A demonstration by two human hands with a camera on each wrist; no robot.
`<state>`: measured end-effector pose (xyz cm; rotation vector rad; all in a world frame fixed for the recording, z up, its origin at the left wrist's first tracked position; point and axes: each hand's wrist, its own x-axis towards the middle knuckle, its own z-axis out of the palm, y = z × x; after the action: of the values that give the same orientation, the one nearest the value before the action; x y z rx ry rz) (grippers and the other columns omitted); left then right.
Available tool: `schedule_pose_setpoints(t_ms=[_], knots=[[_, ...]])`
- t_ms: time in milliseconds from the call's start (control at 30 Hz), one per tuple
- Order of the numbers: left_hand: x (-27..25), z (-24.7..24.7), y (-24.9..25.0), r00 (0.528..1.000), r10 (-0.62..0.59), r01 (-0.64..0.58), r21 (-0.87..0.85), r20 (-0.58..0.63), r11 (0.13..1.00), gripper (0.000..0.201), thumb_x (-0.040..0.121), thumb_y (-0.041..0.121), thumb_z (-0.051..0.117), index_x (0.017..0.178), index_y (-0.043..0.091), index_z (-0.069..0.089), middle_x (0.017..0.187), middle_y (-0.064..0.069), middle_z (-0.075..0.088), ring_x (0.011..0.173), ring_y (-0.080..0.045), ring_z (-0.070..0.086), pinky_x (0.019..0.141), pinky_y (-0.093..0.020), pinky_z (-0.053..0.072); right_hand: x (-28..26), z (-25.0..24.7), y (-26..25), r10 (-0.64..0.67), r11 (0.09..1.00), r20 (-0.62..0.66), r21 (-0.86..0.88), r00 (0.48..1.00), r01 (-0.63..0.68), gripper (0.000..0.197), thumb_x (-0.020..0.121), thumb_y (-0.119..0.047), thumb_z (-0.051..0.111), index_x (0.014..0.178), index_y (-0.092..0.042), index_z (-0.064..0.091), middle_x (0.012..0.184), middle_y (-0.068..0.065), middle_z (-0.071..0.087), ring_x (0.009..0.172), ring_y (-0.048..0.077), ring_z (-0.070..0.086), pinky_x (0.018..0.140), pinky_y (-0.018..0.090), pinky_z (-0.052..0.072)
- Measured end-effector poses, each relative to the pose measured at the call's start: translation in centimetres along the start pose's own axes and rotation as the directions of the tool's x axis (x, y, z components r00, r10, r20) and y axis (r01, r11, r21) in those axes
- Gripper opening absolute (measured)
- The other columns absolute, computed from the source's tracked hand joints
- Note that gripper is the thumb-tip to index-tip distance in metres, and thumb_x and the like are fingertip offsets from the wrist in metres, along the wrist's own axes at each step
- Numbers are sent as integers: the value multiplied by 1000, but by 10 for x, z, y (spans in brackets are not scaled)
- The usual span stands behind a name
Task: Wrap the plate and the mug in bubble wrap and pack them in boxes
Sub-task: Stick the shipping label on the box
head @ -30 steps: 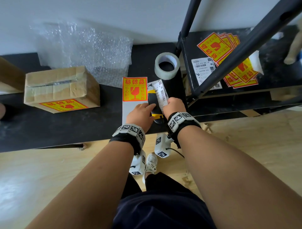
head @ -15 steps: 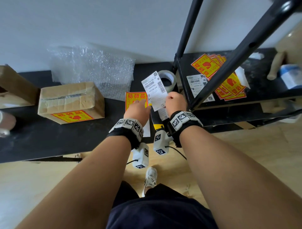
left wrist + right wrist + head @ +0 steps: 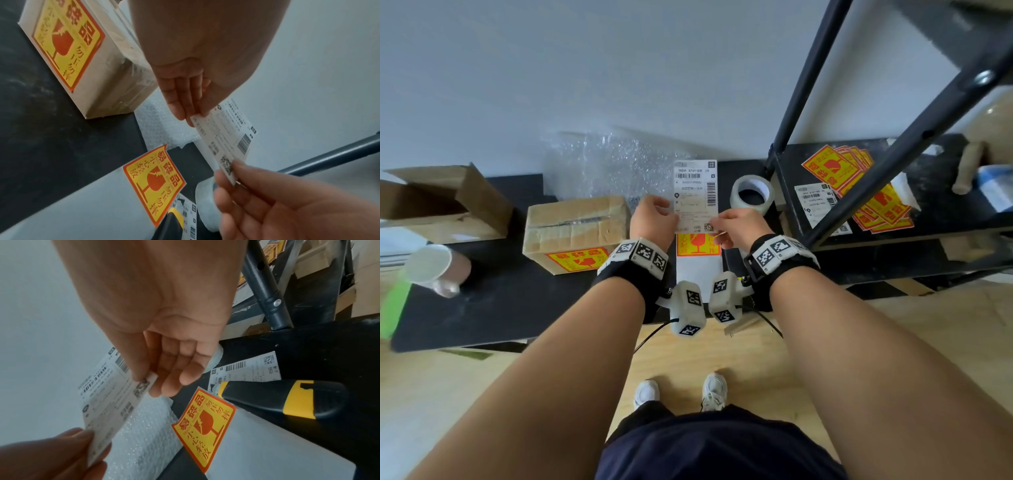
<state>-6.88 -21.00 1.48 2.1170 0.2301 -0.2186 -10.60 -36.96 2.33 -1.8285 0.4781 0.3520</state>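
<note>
Both hands have lifted the shipping label (image 3: 695, 195) off the desk (image 3: 493, 308) — left hand (image 3: 652, 217) and right hand (image 3: 739, 226) fingers pinch its near corners — probably for the taped box (image 3: 577, 233).

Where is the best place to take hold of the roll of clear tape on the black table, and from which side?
Probably grip the tape roll from above, fingers through its open core, thumb outside the ring. It lies flat, hole upward. Come from the front: the shelf post stands close behind to its right.

bench: black top (image 3: 493, 308) | on it: taped box (image 3: 577, 229), open box (image 3: 448, 202), bubble wrap (image 3: 602, 164), tape roll (image 3: 751, 195), white sheet (image 3: 698, 274)
</note>
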Motion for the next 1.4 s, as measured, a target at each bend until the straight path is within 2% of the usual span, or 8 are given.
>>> schedule_pose_setpoints(t_ms=[167, 500, 600, 700, 733, 833, 1000, 1400], knots=[[1, -18, -2, 998, 42, -40, 52, -38, 998, 12, 91, 10, 58, 97, 15, 48, 94, 2, 55, 84, -17, 54, 71, -27, 42, -7, 20, -8, 12, 1000, 7, 13, 1000, -12, 14, 97, -14, 56, 87, -6, 63, 68, 5, 63, 54, 13, 54, 51, 22, 44], [1, -36, -9, 983, 109, -104, -41, 150, 994, 24, 77, 11, 74, 74, 31, 61, 85, -6, 67, 84, -26, 69, 82, -44, 57, -18, 31, -21, -28, 1000, -29, -12, 999, 28, 14, 96, -12, 56, 83, -10, 62, 75, 7, 65, 64, 16, 60, 58, 22, 50], [1, -42, -11, 986, 112, -113, -4, 121, 994, 19, 79, 13, 73, 79, 29, 61, 89, -5, 67, 84, -22, 68, 79, -39, 58, -20, 37, -23, -20, 1000, -10, -8, 1000, 20, 6, 94, -7, 58, 90, -6, 63, 77, 8, 66, 67, 17, 62, 64, 26, 52], [-2, -45, -11, 987, 124, -134, 104, 101, 986, 15, 83, 15, 69, 97, 19, 66, 94, 1, 62, 86, -18, 63, 65, -20, 46, -23, 41, -25, -50, 998, -29, -43, 998, 49, 5, 93, -9, 60, 92, -7, 65, 81, 11, 68, 70, 18, 61, 69, 28, 54], [-3, -46, -11, 985, 144, -157, 159, 93, 975, 19, 84, 16, 69, 102, 19, 66, 102, 0, 59, 94, -19, 60, 70, -19, 44, -24, 42, -25, -62, 996, -39, -62, 997, 59, 5, 93, -11, 61, 92, -9, 66, 83, 12, 67, 71, 19, 60, 70, 28, 53], [-6, -48, -9, 957, 271, -290, 288, 102, 913, 24, 84, 19, 68, 108, 23, 68, 123, -3, 52, 117, -22, 47, 97, -28, 37, -26, 43, -27, -74, 994, -62, -85, 995, 68, 4, 92, -14, 62, 90, -14, 65, 81, 12, 64, 73, 21, 57, 71, 30, 51], [-13, -42, 1, 913, 324, -380, 229, 247, 896, 16, 86, 21, 66, 99, 23, 75, 102, 4, 72, 95, -10, 62, 84, -25, 48, -25, 43, -30, -54, 995, -83, -93, 995, 46, 5, 92, -14, 62, 90, -11, 66, 75, 9, 62, 72, 22, 55, 71, 32, 49], [-14, -40, 11, 903, 326, -409, 323, 281, 854, 17, 89, 27, 63, 96, 23, 77, 98, 1, 74, 92, -15, 65, 85, -34, 53, -20, 41, -30, -53, 992, -77, -117, 996, 44, 17, 90, -13, 63, 74, -14, 66, 63, 7, 57, 54, 16, 47, 60, 26, 43]])
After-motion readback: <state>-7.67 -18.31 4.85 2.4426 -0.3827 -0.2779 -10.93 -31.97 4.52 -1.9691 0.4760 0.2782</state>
